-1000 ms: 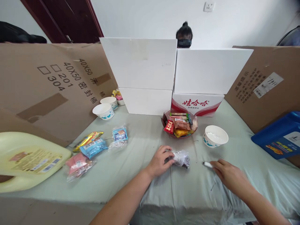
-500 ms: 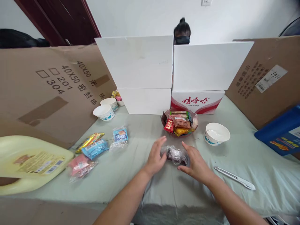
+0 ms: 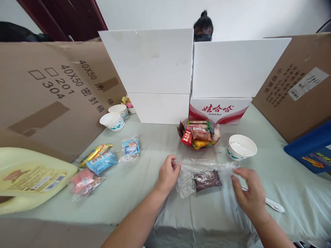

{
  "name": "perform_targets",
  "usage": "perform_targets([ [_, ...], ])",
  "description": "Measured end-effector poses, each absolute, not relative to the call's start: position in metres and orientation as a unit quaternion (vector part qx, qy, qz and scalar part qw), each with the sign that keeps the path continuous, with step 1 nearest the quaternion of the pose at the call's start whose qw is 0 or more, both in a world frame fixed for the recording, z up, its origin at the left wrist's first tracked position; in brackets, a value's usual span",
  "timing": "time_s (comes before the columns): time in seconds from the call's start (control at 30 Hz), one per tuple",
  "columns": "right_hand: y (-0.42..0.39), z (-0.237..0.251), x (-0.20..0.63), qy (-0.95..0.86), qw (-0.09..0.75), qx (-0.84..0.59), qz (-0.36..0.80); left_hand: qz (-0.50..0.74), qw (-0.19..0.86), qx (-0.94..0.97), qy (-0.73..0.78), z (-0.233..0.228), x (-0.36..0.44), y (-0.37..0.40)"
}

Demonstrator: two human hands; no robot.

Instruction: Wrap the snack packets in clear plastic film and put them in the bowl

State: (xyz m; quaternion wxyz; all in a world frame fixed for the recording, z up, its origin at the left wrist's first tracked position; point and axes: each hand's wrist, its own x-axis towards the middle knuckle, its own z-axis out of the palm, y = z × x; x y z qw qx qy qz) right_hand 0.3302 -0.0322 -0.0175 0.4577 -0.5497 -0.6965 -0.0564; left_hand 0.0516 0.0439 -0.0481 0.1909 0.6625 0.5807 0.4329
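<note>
A clear plastic bag (image 3: 186,182) lies spread on the cloth in front of me, with a dark brown wrapped snack (image 3: 207,181) inside or on top of it; I cannot tell which. At the bag's left edge, my left hand (image 3: 168,175) has its thumb and fingers closed on the plastic. My right hand (image 3: 250,193) pinches the bag's right side between thumb and forefinger. Just beyond the bag is a reddish bowl (image 3: 200,148) full of wrapped snacks. Partly hidden by my right hand, a white utility knife (image 3: 274,205) rests on the cloth.
Patterned white bowls stand at right (image 3: 241,147) and left (image 3: 112,121). Bagged snacks (image 3: 102,162) and a pale yellow jug (image 3: 36,179) lie at left. White box panels (image 3: 157,62) and brown cardboard (image 3: 51,103) wall the table. A person (image 3: 203,26) is behind the panels.
The crumpled plastic has been spread out flat, exposing the brown snack. My right hand has moved right, away from the left one, and now covers part of the knife. The view has shifted slightly.
</note>
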Motion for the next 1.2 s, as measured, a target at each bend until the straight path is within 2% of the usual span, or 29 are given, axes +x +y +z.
perform_targets([
  [0.1, -0.026, -0.006, 0.304, -0.838, 0.324, -0.438, 0.013, 0.496, 0.082, 0.72, 0.478, -0.041, 0.053, 0.037],
  [0.17, -0.012, -0.006, 0.295, -0.85, 0.252, -0.462, -0.001, 0.496, 0.081, 0.762, 0.408, -0.038, 0.055, 0.033],
  [0.3, 0.005, -0.014, 0.298, -0.832, 0.175, -0.523, -0.052, 0.417, 0.137, 0.819, 0.371, -0.037, 0.057, 0.033],
  [0.47, -0.027, -0.006, 0.315, -0.866, 0.219, -0.448, -0.036, 0.297, 0.207, 0.848, 0.387, -0.037, 0.054, 0.038],
  [0.6, -0.068, -0.001, 0.327, -0.882, 0.236, -0.407, -0.018, 0.272, 0.18, 0.849, 0.416, -0.038, 0.056, 0.035],
  [0.67, -0.085, 0.001, 0.33, -0.888, 0.214, -0.406, 0.025, 0.267, 0.153, 0.842, 0.443, -0.042, 0.058, 0.035],
  [0.73, -0.099, 0.007, 0.329, -0.898, 0.155, -0.396, 0.111, 0.287, 0.117, 0.822, 0.478, -0.046, 0.059, 0.036],
  [0.83, -0.108, 0.018, 0.324, -0.885, 0.062, -0.395, 0.238, 0.381, 0.07, 0.78, 0.492, -0.048, 0.058, 0.039],
  [0.9, -0.102, 0.023, 0.322, -0.863, 0.068, -0.425, 0.266, 0.444, 0.073, 0.771, 0.451, -0.044, 0.058, 0.038],
  [0.97, -0.087, 0.022, 0.32, -0.841, 0.113, -0.467, 0.249, 0.457, 0.113, 0.795, 0.383, -0.039, 0.058, 0.034],
  [1.03, -0.065, 0.015, 0.318, -0.831, 0.143, -0.496, 0.207, 0.402, 0.173, 0.838, 0.325, -0.036, 0.061, 0.029],
  [1.1, -0.042, 0.004, 0.314, -0.835, 0.135, -0.505, 0.172, 0.319, 0.229, 0.87, 0.297, -0.036, 0.063, 0.026],
  [1.2, -0.017, -0.01, 0.309, -0.844, 0.081, -0.507, 0.154, 0.228, 0.281, 0.879, 0.311, -0.037, 0.065, 0.026],
])
